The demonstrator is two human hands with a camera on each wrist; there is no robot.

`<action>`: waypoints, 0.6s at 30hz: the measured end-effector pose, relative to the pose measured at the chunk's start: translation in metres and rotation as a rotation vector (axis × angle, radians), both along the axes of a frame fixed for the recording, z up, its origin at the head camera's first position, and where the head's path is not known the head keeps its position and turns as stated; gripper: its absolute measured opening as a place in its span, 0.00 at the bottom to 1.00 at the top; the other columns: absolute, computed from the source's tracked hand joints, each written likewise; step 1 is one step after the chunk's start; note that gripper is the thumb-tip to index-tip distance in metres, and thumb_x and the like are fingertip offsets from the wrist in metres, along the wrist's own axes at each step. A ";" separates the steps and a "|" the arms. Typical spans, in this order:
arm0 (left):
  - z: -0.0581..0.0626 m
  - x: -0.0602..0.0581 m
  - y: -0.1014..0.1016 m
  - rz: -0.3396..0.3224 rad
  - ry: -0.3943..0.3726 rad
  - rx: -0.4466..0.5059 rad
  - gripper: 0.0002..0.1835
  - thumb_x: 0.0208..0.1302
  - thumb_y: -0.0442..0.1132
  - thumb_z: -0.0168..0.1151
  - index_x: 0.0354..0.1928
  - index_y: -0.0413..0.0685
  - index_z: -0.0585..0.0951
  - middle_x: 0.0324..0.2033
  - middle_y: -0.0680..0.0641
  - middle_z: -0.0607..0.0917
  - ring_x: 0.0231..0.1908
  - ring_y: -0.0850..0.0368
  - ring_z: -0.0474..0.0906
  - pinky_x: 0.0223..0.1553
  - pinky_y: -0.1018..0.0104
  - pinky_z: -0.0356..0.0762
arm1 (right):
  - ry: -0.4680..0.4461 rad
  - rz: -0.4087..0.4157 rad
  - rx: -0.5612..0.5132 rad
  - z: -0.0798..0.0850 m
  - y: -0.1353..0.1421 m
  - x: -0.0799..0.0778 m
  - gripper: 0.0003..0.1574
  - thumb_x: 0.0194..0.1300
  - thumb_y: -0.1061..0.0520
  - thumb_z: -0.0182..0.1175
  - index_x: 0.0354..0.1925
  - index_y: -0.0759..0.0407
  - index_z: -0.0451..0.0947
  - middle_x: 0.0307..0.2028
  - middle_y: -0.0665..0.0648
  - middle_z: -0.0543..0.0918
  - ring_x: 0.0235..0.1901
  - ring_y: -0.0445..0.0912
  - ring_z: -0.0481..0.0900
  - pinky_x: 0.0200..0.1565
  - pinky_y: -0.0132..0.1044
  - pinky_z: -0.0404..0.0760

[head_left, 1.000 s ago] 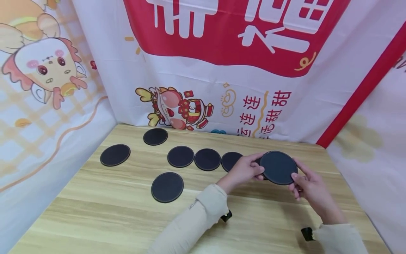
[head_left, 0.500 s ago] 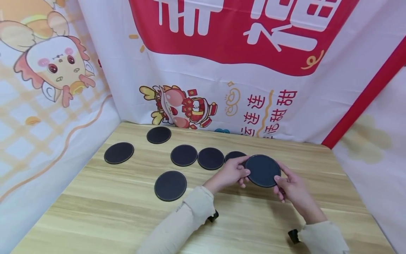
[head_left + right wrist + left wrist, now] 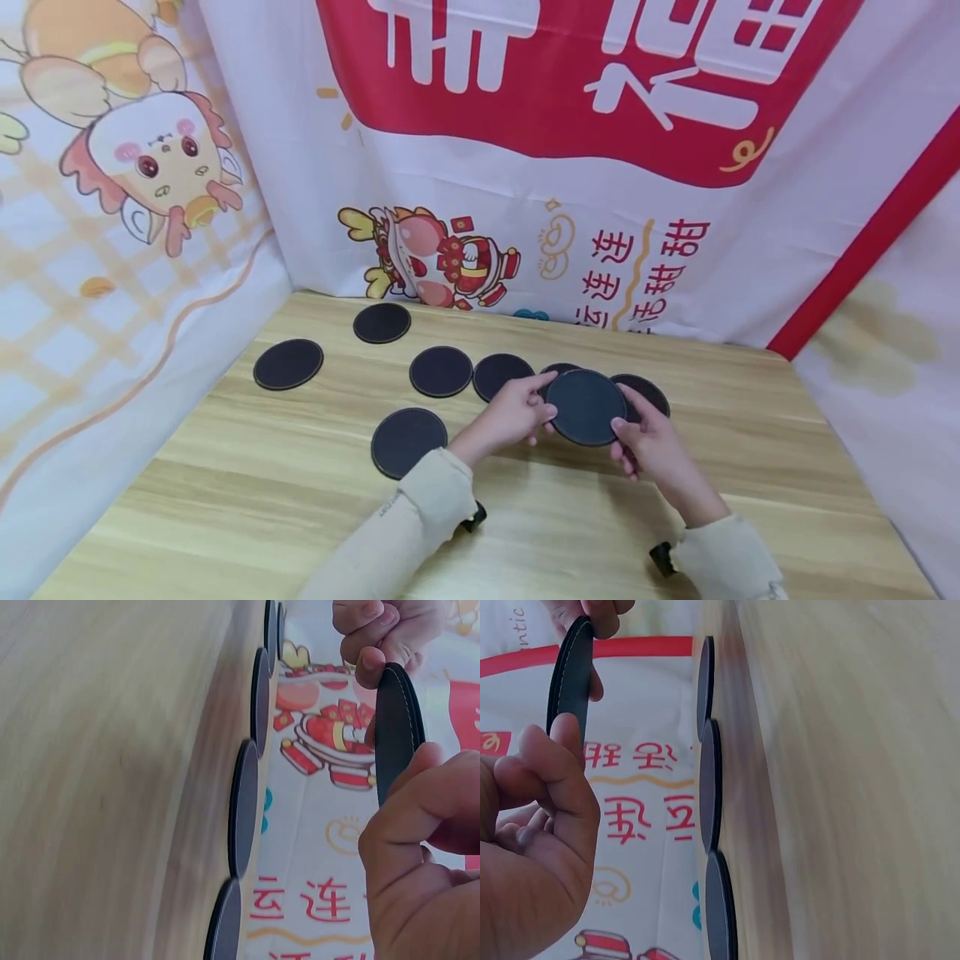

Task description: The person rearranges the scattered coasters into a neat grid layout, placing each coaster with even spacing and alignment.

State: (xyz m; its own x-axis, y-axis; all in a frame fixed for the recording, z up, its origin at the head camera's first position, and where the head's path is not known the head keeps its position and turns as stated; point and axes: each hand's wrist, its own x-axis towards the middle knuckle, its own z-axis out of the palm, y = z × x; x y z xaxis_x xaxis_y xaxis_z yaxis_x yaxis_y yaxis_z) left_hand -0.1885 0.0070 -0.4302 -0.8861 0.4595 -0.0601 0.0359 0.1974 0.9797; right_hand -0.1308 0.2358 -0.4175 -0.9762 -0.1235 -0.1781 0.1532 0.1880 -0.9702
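Note:
Both hands hold one round black coaster (image 3: 587,408) with a stitched edge, raised over the table. My left hand (image 3: 512,410) pinches its left edge between thumb and fingers, while my right hand (image 3: 654,443) pinches the right edge. Behind it a row of similar coasters lies flat on the table: a left-end coaster (image 3: 441,372), a second coaster (image 3: 501,373), a third partly covered by the held one, and a right-end coaster (image 3: 649,395) partly behind my right hand. Seen from the left wrist, the held coaster (image 3: 571,682) is nearly edge-on, apart from the table.
Three more coasters lie apart from the row: a back coaster (image 3: 382,322), a far-left coaster (image 3: 288,364) and a nearer coaster (image 3: 409,442) beside the left sleeve. Printed cloth (image 3: 315,208) hangs at the back and sides of the wooden table (image 3: 225,500).
Both hands have moved left along the row with the held coaster. The coaster at the row's right end has come into sight. The head view has shifted slightly.

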 end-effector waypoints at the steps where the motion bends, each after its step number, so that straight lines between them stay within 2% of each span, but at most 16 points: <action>1: 0.000 0.000 -0.005 0.002 0.004 -0.007 0.33 0.72 0.30 0.60 0.76 0.50 0.65 0.28 0.35 0.85 0.32 0.32 0.82 0.19 0.66 0.77 | -0.003 0.005 -0.003 -0.001 -0.004 -0.001 0.40 0.79 0.63 0.47 0.80 0.55 0.43 0.19 0.58 0.77 0.13 0.44 0.69 0.15 0.36 0.71; 6: -0.004 0.003 -0.026 0.012 -0.004 -0.046 0.33 0.72 0.30 0.59 0.76 0.50 0.65 0.28 0.40 0.86 0.31 0.29 0.80 0.17 0.68 0.75 | -0.020 0.026 0.006 -0.006 -0.024 -0.001 0.41 0.78 0.64 0.48 0.81 0.54 0.44 0.18 0.59 0.77 0.13 0.45 0.69 0.15 0.36 0.71; 8: -0.006 0.005 -0.033 0.017 -0.010 -0.061 0.33 0.72 0.30 0.59 0.76 0.50 0.65 0.26 0.42 0.86 0.30 0.31 0.80 0.16 0.70 0.74 | -0.031 0.040 0.011 -0.008 -0.031 -0.001 0.42 0.78 0.64 0.48 0.81 0.53 0.43 0.18 0.59 0.77 0.12 0.45 0.68 0.15 0.36 0.71; 11: -0.008 0.006 -0.044 0.013 -0.019 -0.077 0.33 0.72 0.30 0.59 0.76 0.49 0.64 0.24 0.44 0.85 0.24 0.41 0.80 0.16 0.70 0.73 | -0.055 0.060 0.011 -0.010 -0.041 -0.001 0.43 0.77 0.65 0.48 0.81 0.51 0.43 0.17 0.59 0.77 0.12 0.45 0.68 0.15 0.35 0.71; 15: -0.007 0.005 -0.057 -0.005 -0.017 -0.113 0.33 0.72 0.30 0.59 0.76 0.48 0.64 0.24 0.45 0.85 0.16 0.56 0.73 0.16 0.70 0.72 | -0.065 0.079 0.016 -0.012 -0.053 -0.002 0.43 0.76 0.65 0.49 0.81 0.51 0.43 0.17 0.58 0.77 0.11 0.44 0.67 0.14 0.35 0.70; 18: -0.004 0.004 -0.068 -0.014 0.000 -0.151 0.32 0.72 0.30 0.60 0.76 0.47 0.65 0.23 0.46 0.85 0.13 0.59 0.68 0.16 0.70 0.71 | -0.060 0.081 0.029 -0.013 -0.062 -0.005 0.43 0.75 0.66 0.50 0.80 0.51 0.46 0.17 0.58 0.76 0.11 0.44 0.67 0.13 0.35 0.70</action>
